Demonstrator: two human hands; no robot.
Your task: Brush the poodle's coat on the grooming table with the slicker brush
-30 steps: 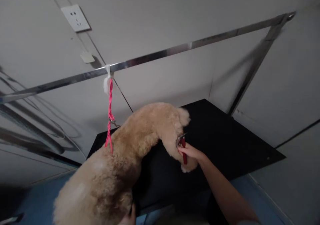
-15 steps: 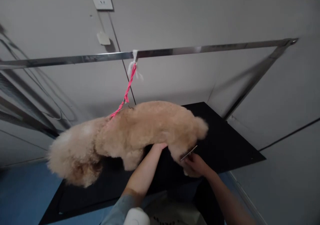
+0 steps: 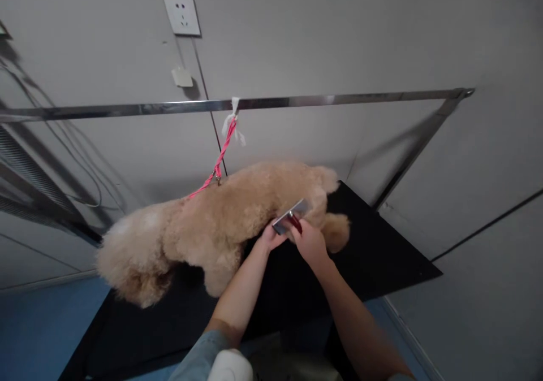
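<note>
— Shifted since half a second ago: right hand (image 3: pixel 311 242), up and leftward, from lower hind leg to upper hind leg. Brush (image 3: pixel 283 221) carried along.

— Grip on that side?

— Closed round the red handle. Back of hand toward camera, fingertips pointing up-left; forearm slanting up from lower right. Metal brush head aslant, right end higher, over the fur. Cannot tell whether touching.

— And left hand (image 3: pixel 271 238)?

— Kept at the underside of the body, just ahead of the hind leg, beside the lower-left end of the brush head. Forearm rising from below, leaning right, converging with the other. Fingers partly hidden; cannot tell whether spread or gripping.

— Dog (image 3: pixel 244 200)?

— On the black worktop (image 3: pixel 390 251), sideways, head left, rump right. Pink leash (image 3: pixel 223 152) running from neck area up to the metal rail (image 3: pixel 305 102).
</note>
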